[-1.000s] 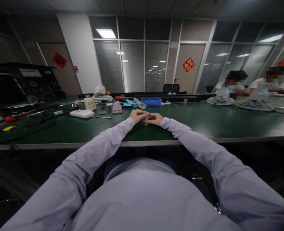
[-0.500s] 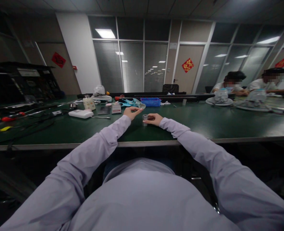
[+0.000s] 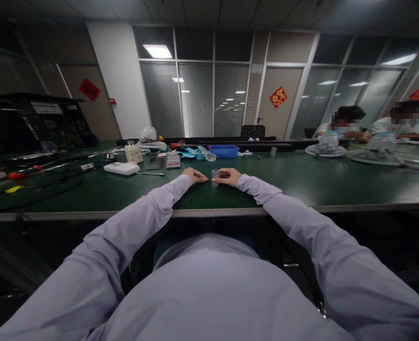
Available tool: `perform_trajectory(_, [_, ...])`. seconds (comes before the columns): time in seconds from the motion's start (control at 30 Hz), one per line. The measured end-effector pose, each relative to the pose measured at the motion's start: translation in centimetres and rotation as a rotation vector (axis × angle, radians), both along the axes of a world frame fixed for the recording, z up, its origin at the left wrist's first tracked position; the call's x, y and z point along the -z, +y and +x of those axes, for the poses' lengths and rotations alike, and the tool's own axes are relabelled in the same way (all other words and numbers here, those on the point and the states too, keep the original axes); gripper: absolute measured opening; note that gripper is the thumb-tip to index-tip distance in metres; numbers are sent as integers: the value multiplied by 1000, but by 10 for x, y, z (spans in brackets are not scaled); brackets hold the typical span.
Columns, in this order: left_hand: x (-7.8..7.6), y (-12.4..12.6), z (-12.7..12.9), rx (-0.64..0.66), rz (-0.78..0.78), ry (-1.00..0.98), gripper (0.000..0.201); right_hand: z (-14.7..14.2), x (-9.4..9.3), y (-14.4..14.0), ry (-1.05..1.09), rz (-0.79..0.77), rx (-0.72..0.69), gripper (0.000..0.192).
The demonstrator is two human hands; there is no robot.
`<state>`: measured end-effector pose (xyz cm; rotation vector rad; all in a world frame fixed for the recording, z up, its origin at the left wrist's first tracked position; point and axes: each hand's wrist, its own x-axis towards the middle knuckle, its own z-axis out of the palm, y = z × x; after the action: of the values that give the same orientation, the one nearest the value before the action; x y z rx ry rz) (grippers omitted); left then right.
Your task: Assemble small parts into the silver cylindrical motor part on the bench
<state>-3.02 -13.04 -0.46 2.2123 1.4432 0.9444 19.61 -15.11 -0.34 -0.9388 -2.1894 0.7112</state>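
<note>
My right hand (image 3: 229, 177) is closed around the side of a small grey metal-looking cylinder (image 3: 215, 182), which stands upright on the green tabletop with its top showing. Just left of it, my left hand (image 3: 195, 176) hovers low over or rests on the table, fingers drawn together and pointing at the cylinder. Whether a small thing sits between those fingertips I cannot make out. A small gap separates the left fingertips from the cylinder.
Behind my hands stand a blue tray (image 3: 223, 151), a see-through plastic cup (image 3: 209, 155) and light-blue gloves (image 3: 194, 152). To the left lie a white box (image 3: 121, 168) with a cable and a patterned jar (image 3: 133, 153). Two people sit at far right behind white fan-like units (image 3: 325, 150).
My left hand has come down from above the cylinder's level to low beside it. My right hand keeps its hold on the cylinder. The view has shifted slightly.
</note>
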Motion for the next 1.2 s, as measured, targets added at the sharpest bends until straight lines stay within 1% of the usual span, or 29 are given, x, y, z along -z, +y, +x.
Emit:
perform_trajectory(0.17, [-7, -7, 16, -35, 137, -70, 27, -1, 0, -1, 6, -5, -3, 22])
perform_trajectory(0.37, [-12, -18, 35, 10, 271, -105, 26, -3, -1, -2, 3, -3, -1, 21])
perform_trajectory(0.6, [-15, -28, 37, 56, 347, -50, 25, -4, -1, -2, -2, 1, 8, 20])
perform_trajectory(0.7, [-15, -30, 37, 54, 381, -32, 26, -4, 0, -1, 1, 6, 3, 20])
perform_trajectory(0.83, [-16, -33, 36, 28, 405, -24, 27, -4, 1, 0, 0, 10, -4, 20])
perform_trajectory(1.0, [-17, -35, 37, 6, 398, -11, 27, -3, 1, 2, -3, 10, -16, 20])
perform_trajectory(1.2, [-11, -26, 40, -6, 346, -1, 26, -3, 3, 3, 15, 17, -22, 22])
